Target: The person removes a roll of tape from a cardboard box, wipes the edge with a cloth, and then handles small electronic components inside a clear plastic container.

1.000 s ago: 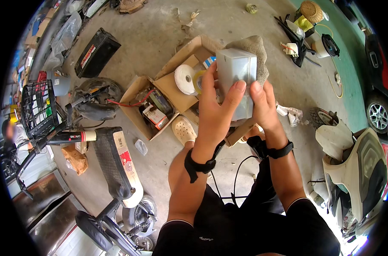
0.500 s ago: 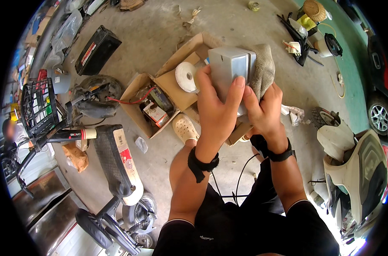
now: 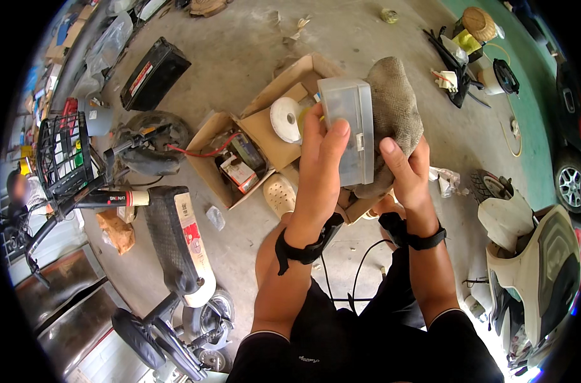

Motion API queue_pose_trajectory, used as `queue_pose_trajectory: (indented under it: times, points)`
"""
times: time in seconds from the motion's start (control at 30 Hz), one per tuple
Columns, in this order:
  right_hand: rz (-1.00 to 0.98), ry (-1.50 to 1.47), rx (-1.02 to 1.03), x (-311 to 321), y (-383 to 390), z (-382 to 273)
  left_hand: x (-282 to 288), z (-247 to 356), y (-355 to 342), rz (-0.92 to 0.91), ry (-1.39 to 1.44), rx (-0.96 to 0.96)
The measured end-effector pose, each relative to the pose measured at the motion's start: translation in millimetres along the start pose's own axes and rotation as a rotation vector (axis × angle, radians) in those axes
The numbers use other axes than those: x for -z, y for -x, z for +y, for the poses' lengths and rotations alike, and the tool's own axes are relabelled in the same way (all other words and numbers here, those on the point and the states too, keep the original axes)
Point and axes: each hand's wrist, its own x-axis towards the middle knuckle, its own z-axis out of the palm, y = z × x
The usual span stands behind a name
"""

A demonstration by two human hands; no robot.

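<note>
A translucent plastic box (image 3: pixel 349 140) with a latch on its right side is raised in front of me, tilted. My left hand (image 3: pixel 323 150) grips it from the left, thumb lying on its face and fingers behind. Just right of the box, my right hand (image 3: pixel 405 169) is closed on a grey-brown cloth (image 3: pixel 395 105), thumb on the near side. The cloth hangs up beyond the hand and lies close along the box's right side. Black straps go round both wrists. What the box contains does not show clearly.
Below the hands stand open cardboard boxes (image 3: pixel 204 135), one with a white roll (image 3: pixel 285 120) by it. A black battery (image 3: pixel 155 75) lies farther left. A scooter (image 3: pixel 178 246) takes up the left; a white scooter body (image 3: pixel 526 255) stands at the right.
The plastic box has turned so that its latch side shows. My right hand has moved away from the box to the right with the cloth, its thumb off the box.
</note>
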Motion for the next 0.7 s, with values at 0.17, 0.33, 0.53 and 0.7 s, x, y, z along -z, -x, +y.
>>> queue_pose_trajectory:
  times: [0.17, 0.33, 0.53, 0.7]
  points:
    - [-0.005, 0.041, -0.010, -4.6, 0.8, 0.9, 10.9, 3.9, -0.7, -0.114, 0.065, -0.042]
    - [-0.022, 0.012, -0.007, -4.7, 1.0, 0.7, 16.4, 9.9, -0.2, -0.186, 0.067, -0.030]
    - [-0.015, -0.008, -0.050, -8.8, 1.7, 1.7, 21.8, 12.8, 0.6, -0.233, 0.035, -0.040]
    - [-0.029, -0.056, -0.015, -11.0, 1.0, 4.0, 26.9, 15.0, -0.6, -0.260, -0.005, -0.023]
